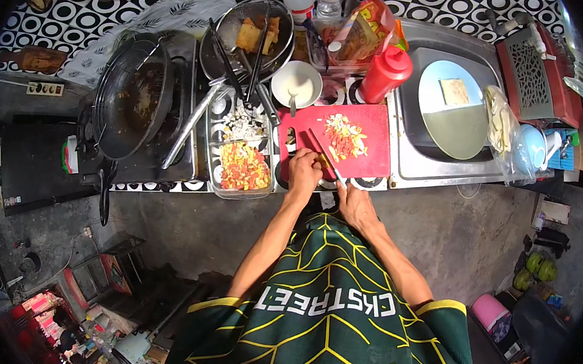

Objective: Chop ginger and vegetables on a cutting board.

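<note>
My right hand [357,203] grips a kitchen knife [324,149] by its light handle at the near edge of a red cutting board [296,126]. The blade points away from me, up and left across the board. My left hand [304,172] is on the board just left of the blade, its curled fingers on a small yellow-orange food piece [322,161], partly hidden. Right of the blade lies a heap of diced red and yellow food [345,137]. A clear divided container [239,192] on the left holds white bits [244,125] and red-yellow dice [244,167].
A white bowl [277,84] with a spoon and a red squeeze bottle [388,74] stand behind the board. Leftward are tongs [191,128], a strainer with fried pieces [254,38] and a wok [139,98] on the stove. A plate [452,135] rests over the sink [400,165].
</note>
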`<action>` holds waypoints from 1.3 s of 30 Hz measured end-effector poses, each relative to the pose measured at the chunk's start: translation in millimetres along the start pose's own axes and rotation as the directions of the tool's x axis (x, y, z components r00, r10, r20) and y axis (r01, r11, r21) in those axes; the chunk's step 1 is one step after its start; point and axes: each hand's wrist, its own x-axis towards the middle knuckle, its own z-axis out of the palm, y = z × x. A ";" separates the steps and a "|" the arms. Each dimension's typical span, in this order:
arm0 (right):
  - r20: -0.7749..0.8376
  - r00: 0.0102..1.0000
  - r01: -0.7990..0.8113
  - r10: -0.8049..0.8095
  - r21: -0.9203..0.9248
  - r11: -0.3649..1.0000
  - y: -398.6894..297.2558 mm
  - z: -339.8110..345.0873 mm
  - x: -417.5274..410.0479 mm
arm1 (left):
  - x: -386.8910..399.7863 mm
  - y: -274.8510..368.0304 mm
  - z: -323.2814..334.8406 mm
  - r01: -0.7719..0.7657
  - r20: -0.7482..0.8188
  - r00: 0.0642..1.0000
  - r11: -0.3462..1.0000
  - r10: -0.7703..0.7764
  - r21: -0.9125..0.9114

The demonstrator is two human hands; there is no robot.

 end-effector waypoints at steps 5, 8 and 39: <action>0.014 1.000 -0.016 0.016 -0.015 1.000 2.8 7.3 -0.6 | -1.9 -7.4 5.0 -0.029 -0.059 0.998 1.000 0.030 0.005; 0.024 0.999 -0.037 0.038 -0.050 0.998 -6.2 6.3 -3.2 | -0.2 -4.5 2.3 -0.008 -0.025 1.000 0.999 0.010 0.053; 0.027 0.999 0.019 -0.020 0.032 0.999 -6.5 23.2 19.9 | -2.1 -6.4 -1.6 -0.086 -0.011 0.996 0.996 0.086 -0.007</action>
